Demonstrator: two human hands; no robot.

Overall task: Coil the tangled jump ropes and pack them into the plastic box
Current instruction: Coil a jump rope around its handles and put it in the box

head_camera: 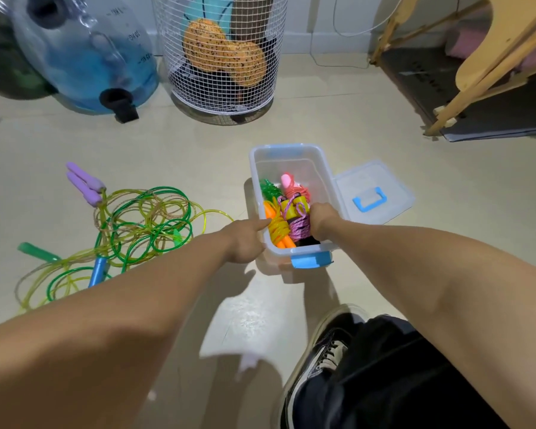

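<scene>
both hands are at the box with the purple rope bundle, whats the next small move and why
Probably let go of the purple rope bundle and draw both hands back toward the tangled ropes. The bundle already sits inside the box beside other coiled ropes, with the right hand on it and the left hand at the rim, while the tangle lies loose on the floor.

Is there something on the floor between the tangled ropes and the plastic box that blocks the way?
Nothing visible blocks it. The tangled ropes lie on bare floor to the left of the plastic box, which stands open with its lid lying on the far right side. Only the left hand is in between, at the box wall.
</scene>
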